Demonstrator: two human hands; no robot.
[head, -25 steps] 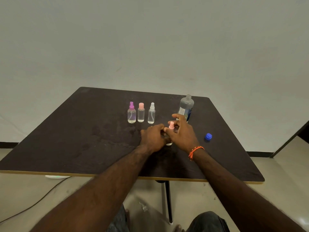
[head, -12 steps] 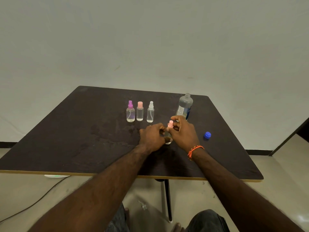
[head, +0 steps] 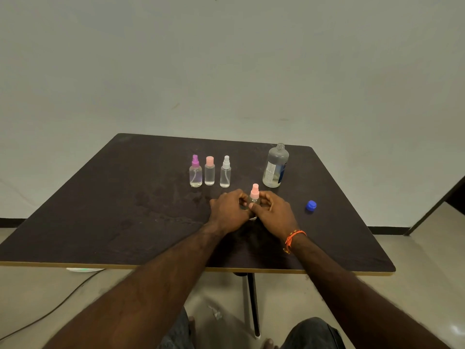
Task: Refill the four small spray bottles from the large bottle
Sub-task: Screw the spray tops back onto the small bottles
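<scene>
A: The fourth spray bottle (head: 254,200), the one with the pale pink sprayer, stands upright on the tabletop (head: 100,210) just below the middle of the frame, between both hands.

B: Are they gripping it?

A: Yes. The left hand (head: 230,210) is curled round its clear body from the left, and the right hand (head: 274,212) closes on it from the right, fingers near the neck under the sprayer. Most of the body is hidden, so I cannot read its fill level.

B: How will it handle?

A: Light and stiff, I'd judge: thin clear plastic, smooth, likely slippery if wet. It is narrow, so it tips easily. Best to hold the body low with one hand and turn the sprayer collar with the other.

B: And the rest?

A: Three small spray bottles stand in a row further up, left of centre: purple-topped (head: 195,171), pink-capped (head: 209,171), white-topped (head: 225,172). All seem to hold clear liquid. The large bottle (head: 275,167) stands uncapped to the upper right of the hands, mostly empty, so light too. Its blue cap (head: 311,205) lies apart at the right.
</scene>
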